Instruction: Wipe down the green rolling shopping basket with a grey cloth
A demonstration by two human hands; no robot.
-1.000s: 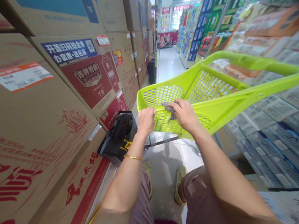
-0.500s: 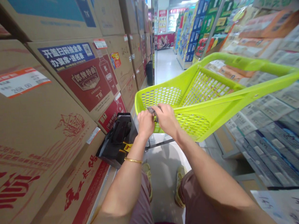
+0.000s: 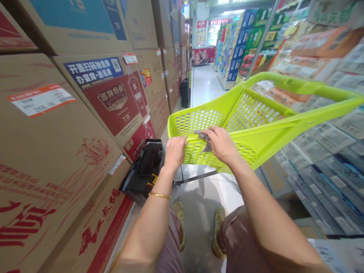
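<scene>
A lime-green shopping cart (image 3: 278, 136) stands side-on in front of me, its handle toward the right. My left hand (image 3: 175, 152) is closed over the near top rim, close to the cart's left end. Further right along the same rim, my right hand (image 3: 222, 144) presses a crumpled grey cloth (image 3: 207, 146) against the plastic. Part of the cloth hangs down the outer side, and the rest is hidden under the fingers. The basket's lattice walls show the floor through their holes.
Stacked cardboard cartons (image 3: 114, 99) with price tags line the left side. A black bag (image 3: 145, 166) stands against them, left of the cart. Shelves of packaged goods (image 3: 330, 158) run along the right. A tiled aisle (image 3: 204, 85) leads away behind the cart.
My right hand has slid right along the rim with the cloth, away from my left hand. My left hand stays on the rim near the left end. The view has shifted slightly.
</scene>
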